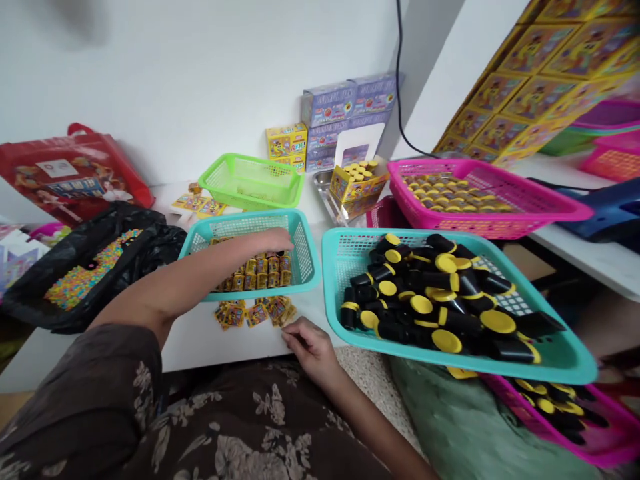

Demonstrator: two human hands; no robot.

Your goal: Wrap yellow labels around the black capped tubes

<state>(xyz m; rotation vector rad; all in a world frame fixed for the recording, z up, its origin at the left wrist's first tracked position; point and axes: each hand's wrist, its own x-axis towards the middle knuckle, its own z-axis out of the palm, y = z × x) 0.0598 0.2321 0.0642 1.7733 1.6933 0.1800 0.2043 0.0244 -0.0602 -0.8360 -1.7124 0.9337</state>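
Note:
My left hand [275,241] reaches over the far right part of a teal basket [309,267] that holds rows of small labelled containers [260,272]. Its fingertips point down among the containers and are hidden, so what they hold, if anything, does not show. My right hand [311,348] is at the table's front edge, thumb and fingers pinched together beside a pile of yellow printed labels [257,312]. Whether a label is between those fingers is too small to tell. Right of it stands a larger teal basket [330,293] of black containers with yellow lids [421,305].
A black-lined bin of coloured beads [90,270] and a red bag [75,177] are at left. Behind are a green basket [220,193], a metal tray [327,193] with an open box [357,183], and stacked purple boxes [327,103]. A pink basket [540,217] stands back right.

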